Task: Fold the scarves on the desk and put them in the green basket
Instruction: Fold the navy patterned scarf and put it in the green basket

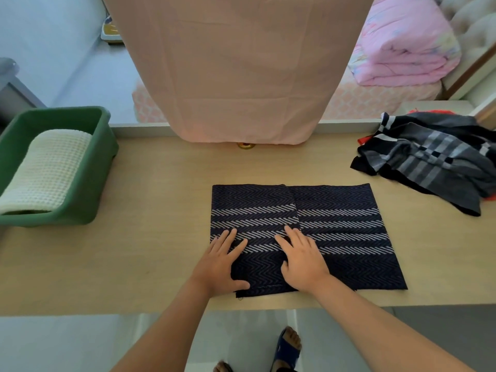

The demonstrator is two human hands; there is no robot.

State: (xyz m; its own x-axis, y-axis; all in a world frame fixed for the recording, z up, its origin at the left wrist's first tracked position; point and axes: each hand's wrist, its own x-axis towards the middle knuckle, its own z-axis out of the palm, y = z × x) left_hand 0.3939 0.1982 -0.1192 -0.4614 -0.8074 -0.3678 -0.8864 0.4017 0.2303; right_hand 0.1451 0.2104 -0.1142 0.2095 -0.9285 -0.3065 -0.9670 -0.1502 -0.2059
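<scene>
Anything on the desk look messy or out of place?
The grey striped scarf lies crumpled at the desk's far right. The navy scarf lies flat under the left hand and right hand.

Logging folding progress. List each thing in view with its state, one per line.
navy scarf: flat on desk, left flap folded over
left hand: open, pressing the scarf's left edge
right hand: open, pressing the scarf's middle
basket: upright, holds one cloth
white cloth: folded, in the basket
grey scarf: crumpled, unfolded, on desk
orange cloth: mostly hidden under the grey scarf
</scene>
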